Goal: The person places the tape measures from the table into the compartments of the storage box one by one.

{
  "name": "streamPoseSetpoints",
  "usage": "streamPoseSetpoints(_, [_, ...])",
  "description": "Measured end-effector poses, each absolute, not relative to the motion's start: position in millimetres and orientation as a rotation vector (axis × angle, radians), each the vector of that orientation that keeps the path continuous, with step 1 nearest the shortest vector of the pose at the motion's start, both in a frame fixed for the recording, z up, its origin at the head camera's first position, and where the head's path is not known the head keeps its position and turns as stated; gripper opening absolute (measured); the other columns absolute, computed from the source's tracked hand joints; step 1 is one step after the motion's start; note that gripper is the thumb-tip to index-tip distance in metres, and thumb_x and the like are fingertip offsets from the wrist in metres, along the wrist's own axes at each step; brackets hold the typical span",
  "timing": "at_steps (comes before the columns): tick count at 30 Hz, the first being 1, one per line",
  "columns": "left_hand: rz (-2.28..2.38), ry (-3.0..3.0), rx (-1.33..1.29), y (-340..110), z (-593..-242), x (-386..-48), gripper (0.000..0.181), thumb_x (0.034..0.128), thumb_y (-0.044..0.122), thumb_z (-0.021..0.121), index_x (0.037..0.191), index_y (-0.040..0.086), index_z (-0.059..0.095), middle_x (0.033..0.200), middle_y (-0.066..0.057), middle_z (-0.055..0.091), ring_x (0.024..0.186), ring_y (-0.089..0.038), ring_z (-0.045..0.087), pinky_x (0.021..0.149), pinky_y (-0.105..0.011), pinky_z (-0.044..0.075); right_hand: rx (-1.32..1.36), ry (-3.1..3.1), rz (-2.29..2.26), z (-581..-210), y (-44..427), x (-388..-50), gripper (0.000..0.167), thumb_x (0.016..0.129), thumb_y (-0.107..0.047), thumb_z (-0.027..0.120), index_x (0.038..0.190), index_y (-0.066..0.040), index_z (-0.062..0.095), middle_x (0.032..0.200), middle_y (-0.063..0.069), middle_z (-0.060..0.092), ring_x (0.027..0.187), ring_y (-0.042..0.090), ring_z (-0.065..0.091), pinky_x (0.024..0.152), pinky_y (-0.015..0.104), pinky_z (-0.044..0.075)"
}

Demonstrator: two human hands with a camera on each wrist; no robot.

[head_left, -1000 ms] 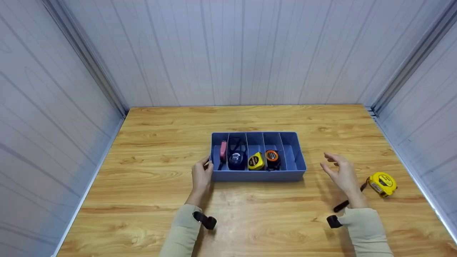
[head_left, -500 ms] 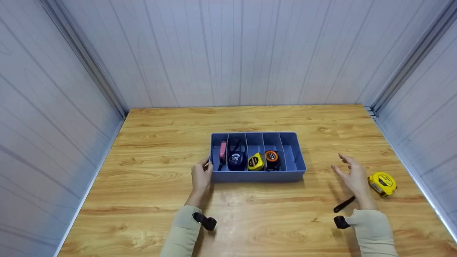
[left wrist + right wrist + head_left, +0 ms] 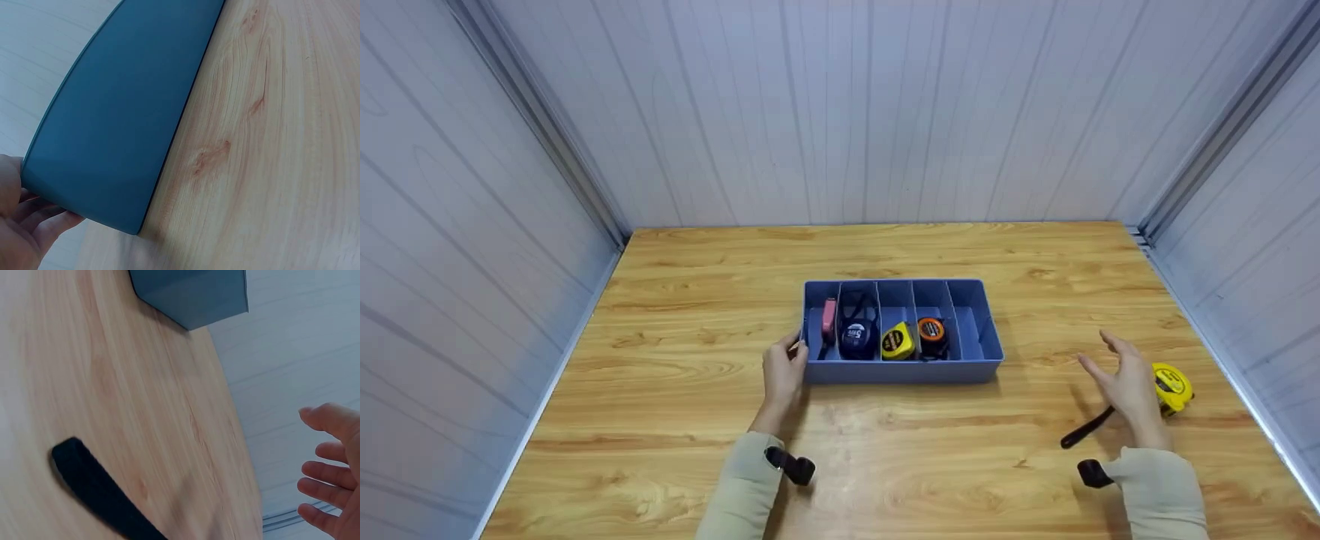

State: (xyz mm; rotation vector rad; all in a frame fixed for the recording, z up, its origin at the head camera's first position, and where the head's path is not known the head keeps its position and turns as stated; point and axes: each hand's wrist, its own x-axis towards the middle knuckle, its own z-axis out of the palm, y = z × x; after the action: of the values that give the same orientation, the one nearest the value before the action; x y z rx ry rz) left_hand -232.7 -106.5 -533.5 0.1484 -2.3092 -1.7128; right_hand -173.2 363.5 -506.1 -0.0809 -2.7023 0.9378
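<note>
A blue divided box (image 3: 904,373) sits on the table, its compartments in a row. My left hand (image 3: 782,375) grips its left end near the front corner; in the left wrist view the thumb is at the rim and the fingers lie along the end wall. From left to right the box holds a pink tape measure (image 3: 829,319), a dark blue one (image 3: 858,339), a yellow one (image 3: 897,340) and an orange-and-black one (image 3: 932,336). My right hand (image 3: 1132,390) hovers with parted fingers and holds nothing. Partly hidden behind it lies a larger yellow tape measure (image 3: 1173,388).
A black wrist strap (image 3: 1086,429) trails from the larger tape measure across the wooden table (image 3: 915,480). The rightmost compartment (image 3: 973,330) shows only its bare floor. Pale panel walls (image 3: 840,112) stand at the back and both sides.
My right hand has moved rightward, away from the box, and now partly covers the larger yellow tape measure from view. My left hand and the box have stayed in place.
</note>
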Motion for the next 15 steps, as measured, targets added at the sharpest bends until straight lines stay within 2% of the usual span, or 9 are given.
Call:
streamPoseSetpoints(6, [-1.696,-2.308,0.136,-106,-532,-232,0.034,0.0781,-0.004,0.051,0.111,-0.008,0.058,0.105,-0.022,0.059,0.087,-0.026,0.061,0.073,-0.029,0.05,-0.125,-2.698,0.938,-507,374,-170,0.065,0.084,-0.029,0.059,0.129,0.011,0.034,0.123,0.034,0.038,0.109,0.048,0.036,0.086,0.06,0.03])
streamPoseSetpoints(15, [-1.685,-2.311,0.116,-107,-533,-232,0.033,0.0787,-0.004,0.052,0.111,-0.008,0.057,0.104,-0.022,0.059,0.087,-0.027,0.061,0.073,-0.029,0.051,-0.233,-2.695,0.998,-510,389,-163,0.072,0.085,-0.033,0.057,0.135,0.008,0.025,0.129,0.036,0.029,0.116,0.051,0.026,0.091,0.062,0.023])
